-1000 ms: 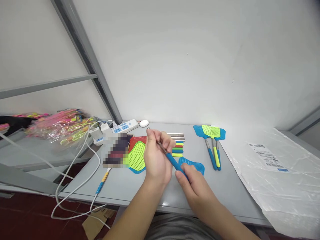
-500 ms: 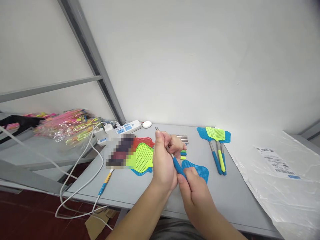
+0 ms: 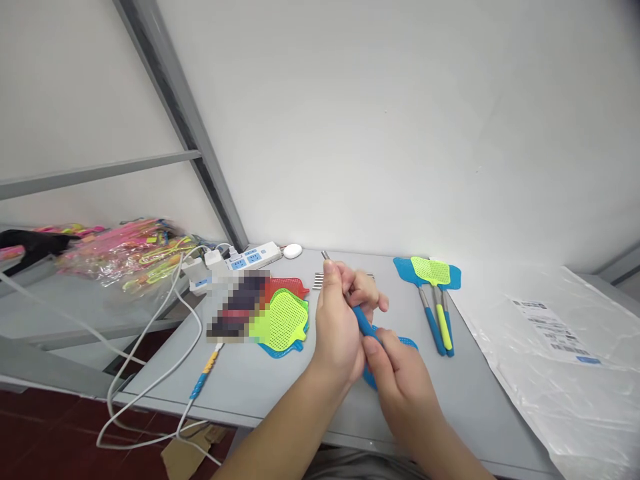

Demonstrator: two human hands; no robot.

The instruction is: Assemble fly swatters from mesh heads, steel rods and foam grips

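Left hand [image 3: 340,320] wraps the metal rod [image 3: 326,256], its fingers hiding the middle stretch

Left hand [image 3: 340,327] covers middle of metal rod [image 3: 325,256] and part of blue handle [image 3: 365,323]; right hand [image 3: 403,373] hides handle's near end. Loose rods [image 3: 318,280] behind left hand, mid-lengths blocked, count unclear. Blue swatter head [image 3: 371,379] mostly covered by both hands. Pixelated patch [image 3: 240,303] unreadable, also masks left sides of red head [image 3: 287,288] and yellow-green head [image 3: 286,320]. Green head [image 3: 303,301] nearly all covered. Label [image 3: 550,330] print too small. White plastic sheet [image 3: 600,400], black object [image 3: 37,247], cardboard [image 3: 187,453] cut off by frame.
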